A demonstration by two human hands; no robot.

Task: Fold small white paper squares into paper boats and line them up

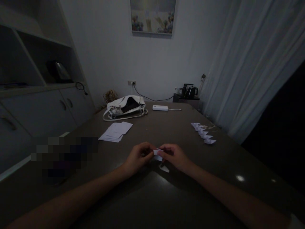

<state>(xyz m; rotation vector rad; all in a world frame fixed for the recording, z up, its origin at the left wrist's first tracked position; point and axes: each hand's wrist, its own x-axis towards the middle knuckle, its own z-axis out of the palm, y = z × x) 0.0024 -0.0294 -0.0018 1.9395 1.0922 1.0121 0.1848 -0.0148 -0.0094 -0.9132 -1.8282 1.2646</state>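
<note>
Between my two hands is a small folded piece of white paper (158, 157), held just above the dark table (133, 203). My left hand (140, 157) pinches its left edge between thumb and fingers. On the other side, my right hand (175, 156) grips it with the thumb lying across the front. Most of the fingertips behind the paper are hidden. A pale reflection shows on the glossy tabletop under the hands. Ahead on the left lies a loose stack of white paper sheets (116, 131). Over to the right, several small folded paper boats (204, 135) stand in a slanting row.
A white handbag (126, 106) lies at the far left of the table. Beside it is a white power bank (160, 108) with a short cable. Cabinets (45, 108) line the left wall, and a sheer curtain (240, 63) hangs at right. A blurred patch covers the table's left side.
</note>
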